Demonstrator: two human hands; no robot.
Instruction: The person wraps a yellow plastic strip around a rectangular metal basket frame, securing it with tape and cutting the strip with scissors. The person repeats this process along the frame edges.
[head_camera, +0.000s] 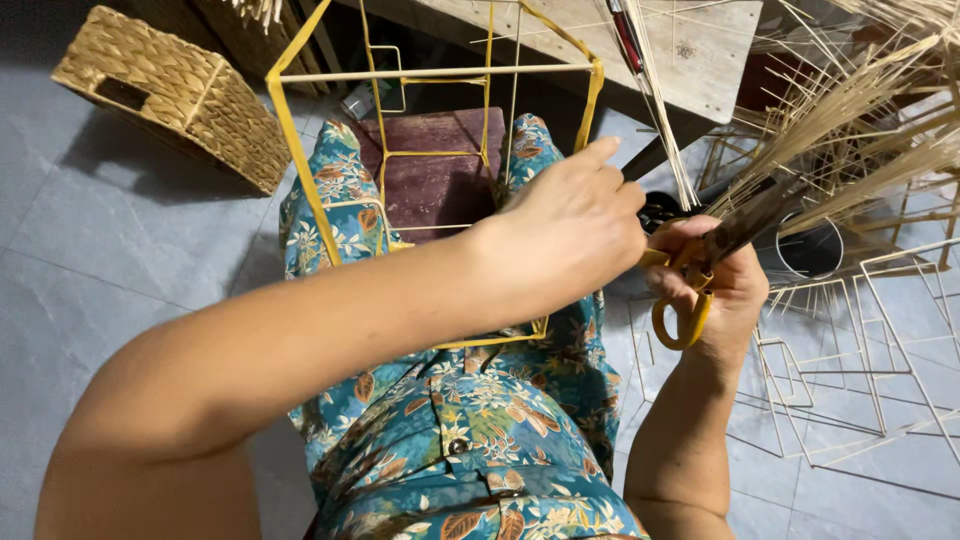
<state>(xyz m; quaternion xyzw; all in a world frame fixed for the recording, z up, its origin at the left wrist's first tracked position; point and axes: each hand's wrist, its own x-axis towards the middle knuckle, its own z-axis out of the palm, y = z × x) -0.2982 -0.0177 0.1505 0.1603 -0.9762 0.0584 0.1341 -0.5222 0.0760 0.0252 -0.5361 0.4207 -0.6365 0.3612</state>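
Right now, scissors (700, 270) fill right grip (715, 285).

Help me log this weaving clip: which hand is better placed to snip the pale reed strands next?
Probably the right hand: its fingers already grip the yellow-handled scissors, right below the reed strands. The left hand holds no tool; it reaches across the yellow wire frame toward the scissors.
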